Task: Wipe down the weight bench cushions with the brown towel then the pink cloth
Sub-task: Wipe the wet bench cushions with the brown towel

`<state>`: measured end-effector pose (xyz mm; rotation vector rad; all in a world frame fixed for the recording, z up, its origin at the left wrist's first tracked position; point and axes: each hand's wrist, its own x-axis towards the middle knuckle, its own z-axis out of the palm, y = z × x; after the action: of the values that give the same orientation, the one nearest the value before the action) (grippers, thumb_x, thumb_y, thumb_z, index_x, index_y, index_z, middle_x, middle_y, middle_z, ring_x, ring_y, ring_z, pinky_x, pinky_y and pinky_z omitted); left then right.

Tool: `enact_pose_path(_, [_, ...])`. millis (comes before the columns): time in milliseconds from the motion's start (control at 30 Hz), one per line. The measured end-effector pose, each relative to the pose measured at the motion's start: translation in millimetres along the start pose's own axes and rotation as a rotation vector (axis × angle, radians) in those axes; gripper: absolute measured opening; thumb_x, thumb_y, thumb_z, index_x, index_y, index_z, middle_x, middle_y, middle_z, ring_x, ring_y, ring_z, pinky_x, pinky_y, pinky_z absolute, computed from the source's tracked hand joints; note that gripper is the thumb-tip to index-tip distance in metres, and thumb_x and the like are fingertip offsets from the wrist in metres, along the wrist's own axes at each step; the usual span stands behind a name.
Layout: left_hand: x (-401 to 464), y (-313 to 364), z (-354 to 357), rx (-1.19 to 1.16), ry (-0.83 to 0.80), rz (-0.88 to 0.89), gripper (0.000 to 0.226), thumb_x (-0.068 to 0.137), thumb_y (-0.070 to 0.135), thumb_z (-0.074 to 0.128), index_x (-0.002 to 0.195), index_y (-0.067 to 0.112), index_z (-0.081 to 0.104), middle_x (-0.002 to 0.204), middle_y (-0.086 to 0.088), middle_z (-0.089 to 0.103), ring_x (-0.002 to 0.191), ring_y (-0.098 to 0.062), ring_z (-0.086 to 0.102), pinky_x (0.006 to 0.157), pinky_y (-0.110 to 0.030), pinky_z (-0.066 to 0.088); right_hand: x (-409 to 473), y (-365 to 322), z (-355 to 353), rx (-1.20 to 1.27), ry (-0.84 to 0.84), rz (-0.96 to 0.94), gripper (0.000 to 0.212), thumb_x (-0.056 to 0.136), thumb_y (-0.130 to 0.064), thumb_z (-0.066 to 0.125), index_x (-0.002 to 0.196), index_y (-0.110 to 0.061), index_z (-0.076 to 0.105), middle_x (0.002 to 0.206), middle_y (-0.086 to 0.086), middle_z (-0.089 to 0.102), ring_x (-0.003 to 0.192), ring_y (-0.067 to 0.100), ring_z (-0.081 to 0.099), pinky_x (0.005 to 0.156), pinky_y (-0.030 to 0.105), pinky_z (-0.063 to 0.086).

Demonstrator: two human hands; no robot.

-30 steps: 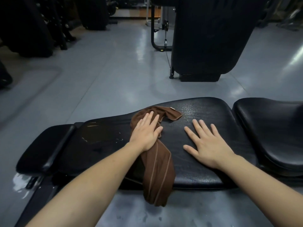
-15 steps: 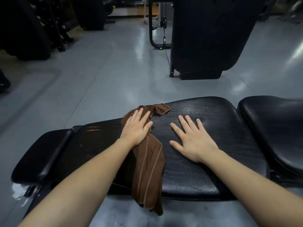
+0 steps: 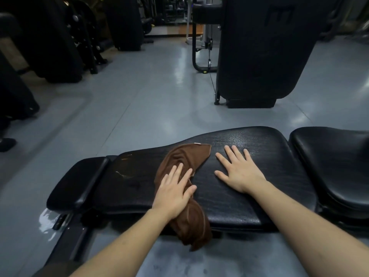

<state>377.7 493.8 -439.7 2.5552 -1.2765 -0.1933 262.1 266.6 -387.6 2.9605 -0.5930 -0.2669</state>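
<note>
Head view looks down on the long black back cushion of a weight bench, and everything else is best placed against it. Draped across the cushion's middle lies the brown towel, its far corner spread flat on the vinyl and its near end hanging over the cushion's front edge toward the floor. Of the two hands, the left hand lies flat on the towel with fingers straight and slightly fanned, pressing the cloth onto the cushion rather than gripping it; the right hand rests just to the right of the towel, palm down and fingers spread on bare vinyl, holding nothing and seemingly bracing. At the cushion's left end sits a smaller black pad, and past its right end, across a narrow gap, is the seat cushion. A pale smear shows on the cushion left of the towel. By my reading, the first step, the brown-towel pass, is in hand and unfinished: the smear, the small pad and the seat cushion look yet to be covered. The next move would call for firm, even palm pressure while sliding the towel sideways, gathering the dangling end so it does not drag. No pink cloth is visible in this view
</note>
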Motion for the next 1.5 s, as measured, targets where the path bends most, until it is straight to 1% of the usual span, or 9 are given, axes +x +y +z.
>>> enact_pose_path(133, [-38.6, 8.2, 7.2, -0.009, 0.022, -0.002, 0.078, 0.088, 0.072, -0.002, 0.159, 0.041, 0.007, 0.168, 0.010, -0.009, 0.154, -0.011, -0.014, 0.127, -0.038, 0.001, -0.5, 0.1, -1.2, -0.002, -0.002, 0.004, 0.082, 0.090, -0.074, 0.000, 0.161, -0.032, -0.002, 0.169, 0.008, -0.010, 0.155, 0.027, -0.013, 0.124, 0.054, -0.003])
enact_pose_path(267, [-39.4, 9.3, 11.0, -0.030, 0.058, -0.033, 0.075, 0.090, 0.071, -0.001, 0.159, 0.042, 0.010, 0.168, 0.013, -0.006, 0.154, -0.009, -0.013, 0.126, -0.037, 0.002, -0.1, -0.4, -0.8, -0.009, -0.006, 0.007, 0.095, 0.077, -0.075, -0.014, 0.161, -0.032, -0.002, 0.169, 0.008, -0.011, 0.155, 0.027, -0.014, 0.124, 0.053, -0.003])
enact_pose_path(367, [-31.6, 8.0, 13.4, -0.060, 0.062, -0.049, 0.073, 0.091, 0.070, 0.001, 0.158, 0.045, 0.011, 0.168, 0.015, -0.005, 0.153, -0.006, -0.015, 0.126, -0.034, 0.000, 1.8, -0.3, 0.7, -0.007, 0.001, 0.008, 0.098, 0.074, -0.074, -0.017, 0.161, -0.032, -0.002, 0.169, 0.008, -0.011, 0.155, 0.026, -0.013, 0.124, 0.053, -0.003])
enact_pose_path(533, [-10.7, 3.5, 11.2, -0.069, 0.047, -0.051, 0.059, 0.102, 0.061, 0.017, 0.159, 0.044, 0.013, 0.169, 0.015, -0.004, 0.154, -0.007, -0.013, 0.126, -0.035, 0.000, 3.7, 0.7, 4.1, -0.016, 0.013, 0.003, 0.096, 0.075, -0.074, -0.017, 0.161, -0.032, -0.003, 0.169, 0.007, -0.011, 0.155, 0.026, -0.014, 0.124, 0.053, -0.003])
enact_pose_path(767, [32.5, -5.6, 7.0, -0.071, 0.051, -0.040, 0.057, 0.104, 0.058, 0.023, 0.159, 0.043, 0.018, 0.169, 0.012, 0.003, 0.155, -0.010, -0.007, 0.126, -0.036, 0.002, 4.7, 1.6, 5.8, -0.004, 0.035, -0.007, 0.095, 0.077, -0.074, -0.014, 0.161, -0.032, -0.001, 0.169, 0.008, -0.010, 0.155, 0.026, -0.013, 0.124, 0.054, -0.004])
enact_pose_path(1000, [85.1, -25.2, 2.6, -0.039, 0.041, 0.025, 0.054, 0.104, 0.058, 0.025, 0.156, 0.046, 0.021, 0.169, 0.012, 0.011, 0.155, -0.011, 0.000, 0.126, -0.038, 0.007, 4.7, 2.0, 6.8, -0.002, 0.045, -0.014, 0.090, 0.082, -0.073, -0.009, 0.161, -0.032, -0.002, 0.168, 0.008, -0.012, 0.154, 0.026, -0.015, 0.124, 0.053, -0.005])
enact_pose_path(1133, [99.3, -32.6, 3.2, -0.028, 0.070, 0.040, 0.061, 0.098, 0.066, 0.016, 0.156, 0.047, 0.023, 0.168, 0.011, 0.014, 0.156, -0.013, 0.004, 0.126, -0.039, 0.010, 4.5, 2.3, 6.6, 0.002, 0.050, -0.017, 0.085, 0.086, -0.072, -0.003, 0.161, -0.032, -0.001, 0.169, 0.008, -0.011, 0.155, 0.026, -0.015, 0.124, 0.053, -0.004])
enact_pose_path(1367, [86.6, -31.5, 1.1, -0.014, 0.059, 0.044, 0.073, 0.090, 0.073, 0.008, 0.156, 0.046, 0.021, 0.169, 0.008, 0.011, 0.156, -0.015, 0.002, 0.126, -0.041, 0.008, 3.6, 2.1, 4.4, 0.020, 0.040, -0.011, 0.088, 0.083, -0.074, -0.005, 0.161, -0.034, 0.001, 0.169, 0.007, -0.010, 0.155, 0.025, -0.014, 0.124, 0.052, -0.005])
enact_pose_path(1500, [63.5, -30.0, -1.6, -0.016, 0.037, 0.034, 0.064, 0.097, 0.069, 0.018, 0.156, 0.047, 0.020, 0.169, 0.008, 0.009, 0.156, -0.014, -0.001, 0.126, -0.040, 0.005, 1.1, -0.8, 1.2, 0.024, 0.036, -0.015, 0.093, 0.079, -0.075, -0.009, 0.161, -0.034, 0.002, 0.169, 0.006, -0.009, 0.155, 0.025, -0.013, 0.124, 0.052, -0.004])
